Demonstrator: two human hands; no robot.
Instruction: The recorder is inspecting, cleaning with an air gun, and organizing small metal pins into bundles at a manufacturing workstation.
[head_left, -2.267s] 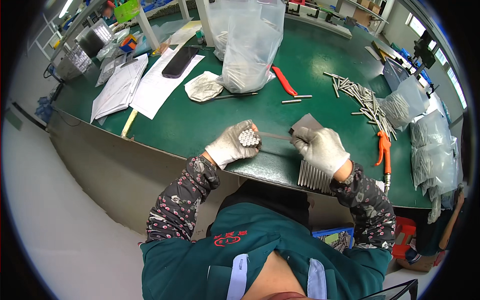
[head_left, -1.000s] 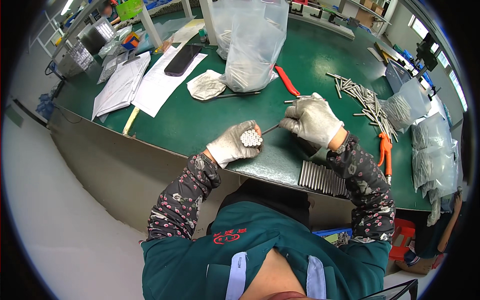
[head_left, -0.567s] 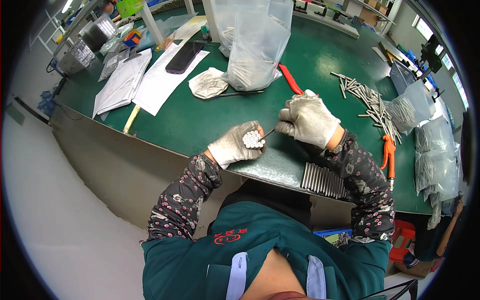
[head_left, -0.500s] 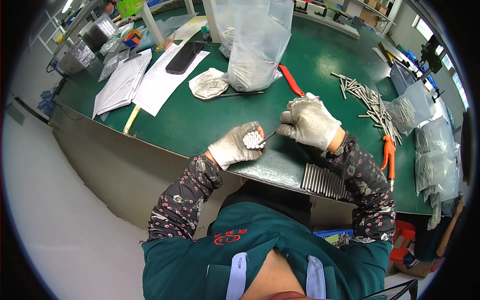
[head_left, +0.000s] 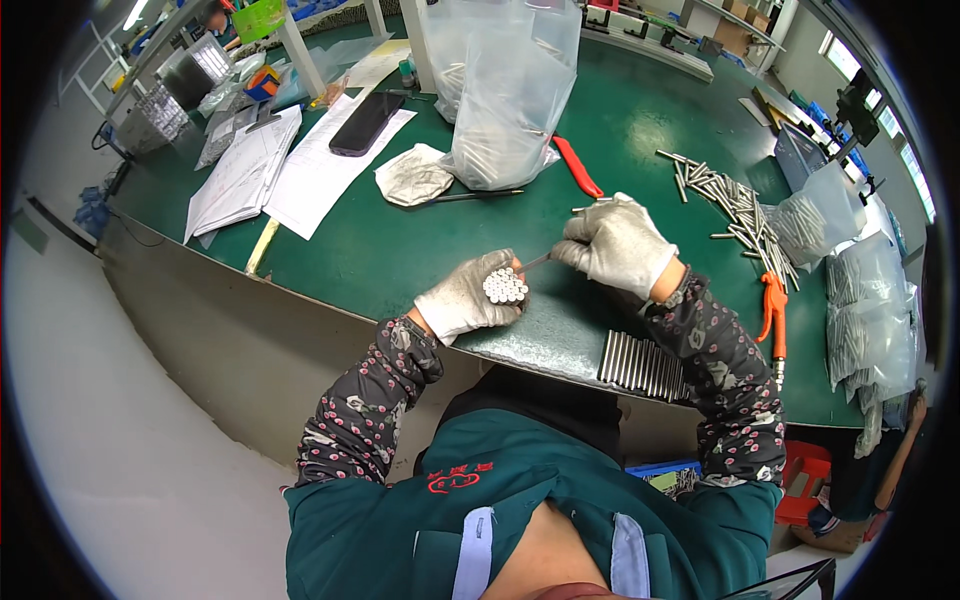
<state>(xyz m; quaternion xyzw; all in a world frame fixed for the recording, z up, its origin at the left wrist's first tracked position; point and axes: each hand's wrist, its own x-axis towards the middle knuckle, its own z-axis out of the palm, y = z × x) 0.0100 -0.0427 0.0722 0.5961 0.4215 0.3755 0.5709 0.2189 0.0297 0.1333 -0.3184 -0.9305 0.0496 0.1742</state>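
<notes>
Your right hand (head_left: 615, 245) has come back from the far side pinching one thin rod (head_left: 535, 263) toward the rod bundle (head_left: 505, 286) clamped in your left hand (head_left: 465, 300) at the near table edge (head_left: 330, 300); another piece joins it

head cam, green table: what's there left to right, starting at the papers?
White papers → black phone → crumpled cloth → clear plastic bag → red-handled tool → loose metal rods → orange pliers → bagged rods.

A green-topped workbench (head_left: 400, 250) stands on pale floor (head_left: 120, 450), windows (head_left: 850, 60) beyond.
</notes>
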